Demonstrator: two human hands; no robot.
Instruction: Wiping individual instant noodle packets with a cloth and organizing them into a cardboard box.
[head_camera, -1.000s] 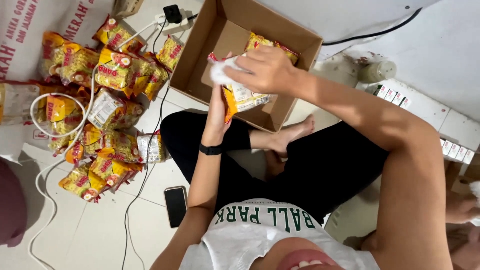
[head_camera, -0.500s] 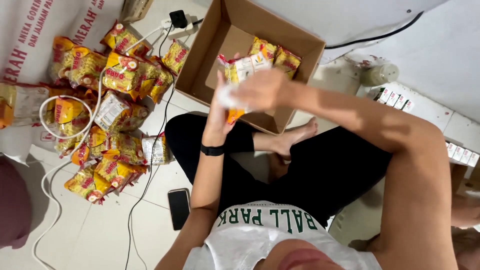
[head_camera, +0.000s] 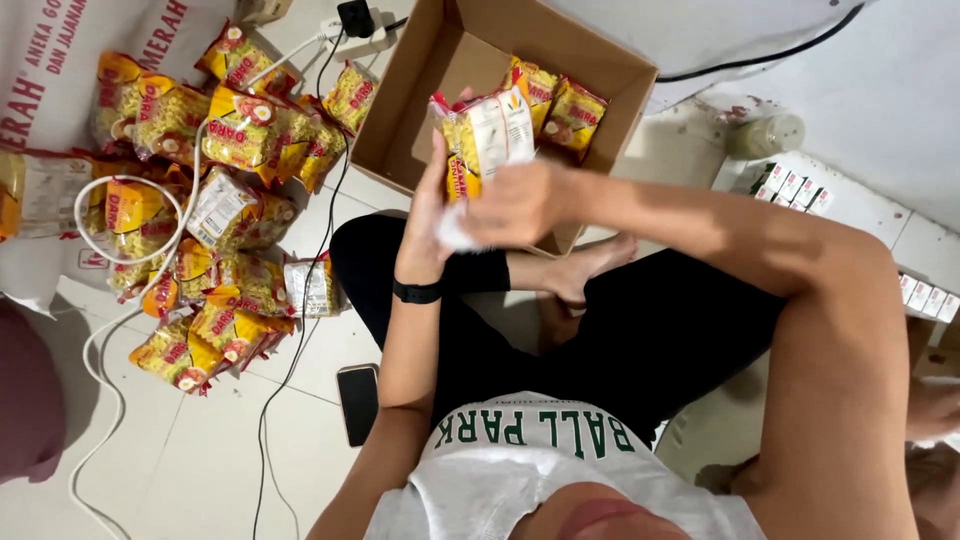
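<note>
Both hands are gripping one noodle packet (head_camera: 487, 135) above the open box (head_camera: 400, 110): left hand (head_camera: 432, 222) clasping its lower edge, right hand (head_camera: 517, 203) closing across it. Blurred right-hand grip may be slack; the packet could be slipping floorward.

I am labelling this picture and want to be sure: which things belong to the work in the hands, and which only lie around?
In use:
- noodle packet, held by left hand and right hand
- cardboard box with packets inside
- packet pile on the floor

Lying about:
- phone
- white cable
- power strip
- small jar
</note>
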